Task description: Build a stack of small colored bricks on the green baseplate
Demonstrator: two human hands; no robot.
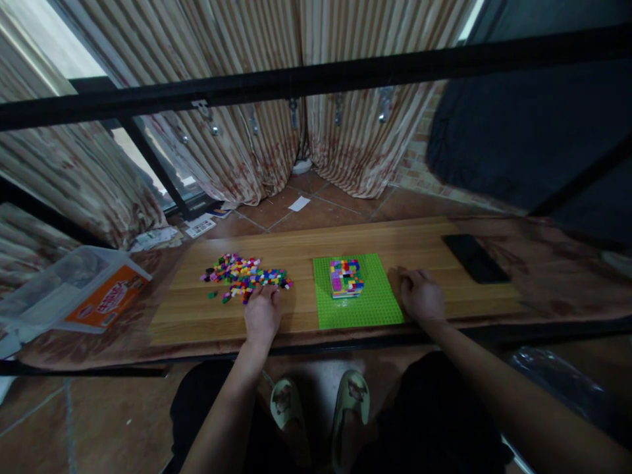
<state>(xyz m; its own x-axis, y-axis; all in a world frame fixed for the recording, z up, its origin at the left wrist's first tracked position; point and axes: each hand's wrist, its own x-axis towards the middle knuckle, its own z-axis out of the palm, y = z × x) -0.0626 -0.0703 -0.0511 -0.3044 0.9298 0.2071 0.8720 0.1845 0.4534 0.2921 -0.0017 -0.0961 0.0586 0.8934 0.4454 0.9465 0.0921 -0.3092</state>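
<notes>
A loose pile of small multicoloured toy bricks (pixel 239 271) lies on the left half of the wooden board. At its near edge is my left hand (pixel 263 313), fingers bent down and drawn together among the bricks; whatever they pinch is hidden. A green baseplate (pixel 328 315) lies right of the pile. On it stands a low, boxy block of many-coloured bricks (pixel 346 279), pale at its base. My right hand (pixel 423 295) rests just right of the baseplate with its fingers curled in, and no brick shows in it.
The wooden board (pixel 306 243) carries a black phone-like slab (pixel 474 258) at right. Left of the board stands a clear plastic box (pixel 74 286) with an orange label. A black metal bar (pixel 316 79) crosses beyond the board, before striped curtains (pixel 237 39). Papers (pixel 200 226) lie behind.
</notes>
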